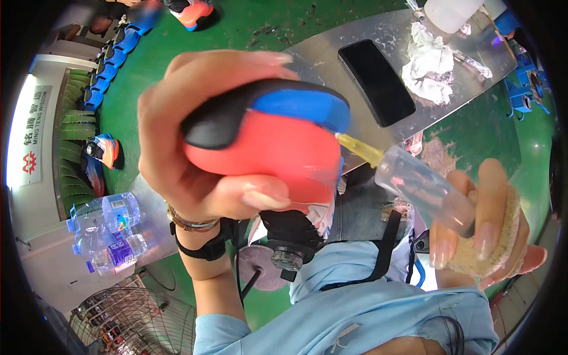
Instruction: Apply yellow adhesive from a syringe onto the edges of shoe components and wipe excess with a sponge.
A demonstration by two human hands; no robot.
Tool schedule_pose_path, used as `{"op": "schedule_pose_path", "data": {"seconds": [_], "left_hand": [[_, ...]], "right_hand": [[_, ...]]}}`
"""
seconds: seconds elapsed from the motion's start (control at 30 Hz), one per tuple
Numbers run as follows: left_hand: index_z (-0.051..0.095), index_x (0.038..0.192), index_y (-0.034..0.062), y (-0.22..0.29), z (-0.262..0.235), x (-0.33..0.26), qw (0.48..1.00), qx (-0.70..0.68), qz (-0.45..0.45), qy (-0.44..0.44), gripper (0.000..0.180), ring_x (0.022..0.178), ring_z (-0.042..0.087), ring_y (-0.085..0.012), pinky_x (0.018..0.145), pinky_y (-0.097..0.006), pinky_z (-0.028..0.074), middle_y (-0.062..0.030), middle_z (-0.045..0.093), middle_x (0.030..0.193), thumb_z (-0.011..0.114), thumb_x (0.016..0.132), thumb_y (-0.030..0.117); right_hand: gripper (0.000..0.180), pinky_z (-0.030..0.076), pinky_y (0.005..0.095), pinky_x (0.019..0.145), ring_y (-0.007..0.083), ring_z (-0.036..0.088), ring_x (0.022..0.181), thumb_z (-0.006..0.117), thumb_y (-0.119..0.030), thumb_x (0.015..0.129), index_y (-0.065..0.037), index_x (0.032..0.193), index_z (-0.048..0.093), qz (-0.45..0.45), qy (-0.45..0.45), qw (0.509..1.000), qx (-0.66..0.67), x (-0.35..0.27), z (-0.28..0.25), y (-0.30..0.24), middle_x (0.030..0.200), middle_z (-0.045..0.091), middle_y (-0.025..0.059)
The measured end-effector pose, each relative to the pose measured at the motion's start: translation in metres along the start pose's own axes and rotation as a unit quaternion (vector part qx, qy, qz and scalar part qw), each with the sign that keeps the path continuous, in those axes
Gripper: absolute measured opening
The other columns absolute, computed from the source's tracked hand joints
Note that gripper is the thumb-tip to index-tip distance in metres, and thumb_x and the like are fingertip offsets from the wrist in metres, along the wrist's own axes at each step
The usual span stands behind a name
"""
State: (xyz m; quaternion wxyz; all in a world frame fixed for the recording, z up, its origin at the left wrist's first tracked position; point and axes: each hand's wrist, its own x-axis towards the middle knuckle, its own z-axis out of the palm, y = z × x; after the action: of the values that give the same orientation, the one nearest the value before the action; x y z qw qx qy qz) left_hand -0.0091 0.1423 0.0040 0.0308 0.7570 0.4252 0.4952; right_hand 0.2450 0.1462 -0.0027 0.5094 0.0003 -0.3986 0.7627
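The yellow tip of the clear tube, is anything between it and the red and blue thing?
Nothing visible. The left hand grips the red, blue and black piece, and the right hand holds the clear tube. Its yellow tip already meets the piece's edge.

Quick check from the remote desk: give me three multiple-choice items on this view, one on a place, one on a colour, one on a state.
1. Where does the black phone lie?
A. on the metal sheet
B. in the wire basket
C. on the person's lap

2. What colour is the nozzle of the clear bottle?
A. green
B. yellow
C. white

3. How is the red, blue and black part held?
A. lying free
B. pinched by the right hand
C. gripped in the left hand

Key: 1 A, it rests flat on the sheet. 2 B, the tip shows yellow. 3 C, left fingers wrap it; the right hand holds the bottle and a tan pad.
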Motion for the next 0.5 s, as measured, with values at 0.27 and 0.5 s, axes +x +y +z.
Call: {"op": "schedule_pose_path", "data": {"seconds": [0.27,0.5], "left_hand": [[0.04,0.116,-0.0037,-0.01,0.003,-0.011,0.988,0.076,-0.1,0.085,0.082,0.084,0.057,-0.0291,0.07,-0.038,0.051,-0.0229,0.054,0.094,0.032,0.081,0.07],[0.042,0.113,-0.0082,-0.027,-0.002,-0.019,0.968,0.068,-0.136,0.197,0.081,0.091,0.058,-0.0248,0.08,-0.034,0.046,-0.0199,0.055,0.105,0.045,0.079,0.065]], "right_hand": [[0.054,0.044,0.0346,0.063,0.0263,0.052,0.064,0.05,-0.048,0.085,-0.014,0.042,0.051,0.033,-0.058,0.998,-0.018,0.002,-0.025,0.023,0.085,0.046,0.0076],[0.053,0.044,0.0314,0.067,0.0271,0.054,0.074,0.045,-0.053,0.086,-0.015,0.051,0.056,0.034,-0.041,0.999,-0.012,-0.01,-0.038,0.048,0.093,0.045,0.0099]]}}
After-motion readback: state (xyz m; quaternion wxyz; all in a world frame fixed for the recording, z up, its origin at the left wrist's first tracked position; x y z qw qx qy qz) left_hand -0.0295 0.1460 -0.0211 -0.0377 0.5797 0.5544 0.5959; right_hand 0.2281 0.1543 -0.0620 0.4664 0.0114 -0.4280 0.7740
